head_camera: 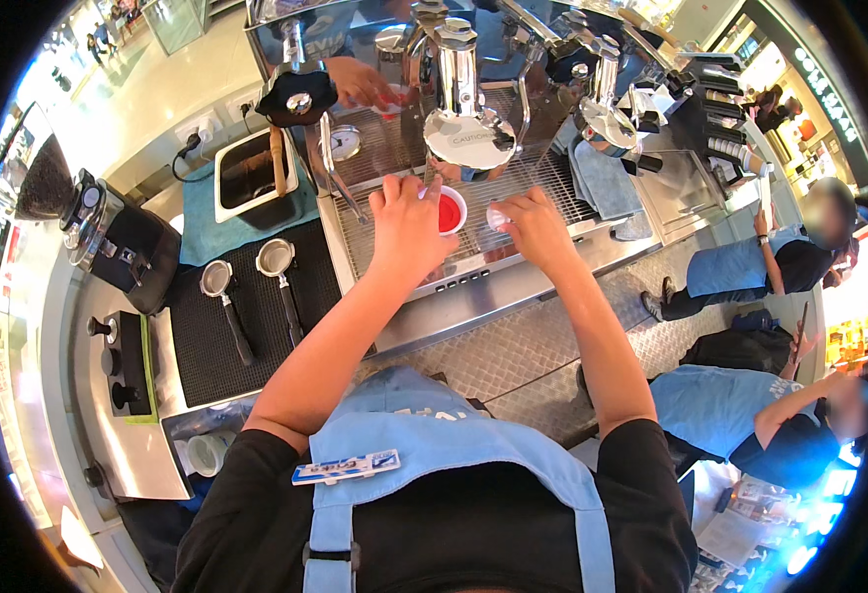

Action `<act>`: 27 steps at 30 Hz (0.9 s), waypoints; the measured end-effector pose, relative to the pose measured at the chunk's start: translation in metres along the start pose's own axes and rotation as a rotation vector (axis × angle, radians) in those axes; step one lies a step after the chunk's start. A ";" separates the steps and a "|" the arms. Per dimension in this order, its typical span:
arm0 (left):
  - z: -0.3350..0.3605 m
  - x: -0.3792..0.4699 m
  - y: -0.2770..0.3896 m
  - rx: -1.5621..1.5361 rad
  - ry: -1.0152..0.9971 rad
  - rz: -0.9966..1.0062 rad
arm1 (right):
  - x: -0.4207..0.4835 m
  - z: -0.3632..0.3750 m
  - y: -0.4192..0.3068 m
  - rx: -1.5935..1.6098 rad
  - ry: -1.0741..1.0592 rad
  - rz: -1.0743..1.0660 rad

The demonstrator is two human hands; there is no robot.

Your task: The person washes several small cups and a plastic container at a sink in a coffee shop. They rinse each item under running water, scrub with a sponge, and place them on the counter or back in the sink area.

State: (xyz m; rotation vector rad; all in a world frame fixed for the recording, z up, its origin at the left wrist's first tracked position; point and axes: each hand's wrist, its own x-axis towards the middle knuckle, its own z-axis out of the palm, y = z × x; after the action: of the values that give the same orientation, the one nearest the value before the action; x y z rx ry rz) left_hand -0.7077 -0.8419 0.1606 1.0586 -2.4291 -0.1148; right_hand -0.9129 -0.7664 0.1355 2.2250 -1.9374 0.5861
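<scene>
Over the drip tray (537, 174) of a chrome espresso machine, my left hand (410, 226) grips a small white cup with a red inside (449, 210) by its left side. To its right, my right hand (534, 228) pinches a small whitish, translucent item (498, 217); its exact kind cannot be told. The two hands are apart. Just above them hangs a chrome group head (471, 137). Two portafilters, one nearer the grinder (228, 307) and one nearer the machine (282, 285), lie on a black rubber mat (196, 356).
A coffee grinder (119, 244) and a stand with tampers (126, 363) are at the left. A knock box (256, 178) rests on a blue cloth (200, 241). Grey-blue cloths (604, 178) lie on the machine's right side. Two co-workers in blue aprons (730, 263) are at the right.
</scene>
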 end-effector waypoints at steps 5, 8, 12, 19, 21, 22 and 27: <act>-0.001 0.002 -0.004 -0.011 -0.088 -0.006 | 0.000 0.004 0.000 -0.022 -0.005 0.016; 0.000 0.002 -0.005 -0.084 0.026 0.023 | -0.001 0.004 0.000 0.025 0.025 0.020; 0.001 0.001 -0.006 -0.135 0.034 -0.009 | -0.003 0.002 0.002 -0.020 0.087 0.043; 0.007 -0.008 -0.006 -0.169 0.072 -0.018 | -0.002 0.000 -0.001 -0.033 0.016 0.041; 0.007 -0.010 -0.006 -0.193 0.071 -0.033 | 0.000 -0.001 -0.003 0.062 0.018 0.063; 0.007 -0.011 -0.006 -0.207 0.070 -0.043 | 0.001 -0.001 -0.004 0.140 0.042 0.066; 0.007 -0.009 -0.009 -0.270 0.076 -0.039 | 0.008 -0.003 -0.002 0.515 -0.019 0.271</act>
State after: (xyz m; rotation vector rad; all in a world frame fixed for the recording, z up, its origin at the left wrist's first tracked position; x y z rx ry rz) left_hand -0.6996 -0.8421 0.1486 0.9688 -2.2480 -0.3962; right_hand -0.9107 -0.7723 0.1418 2.2374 -2.3268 1.2288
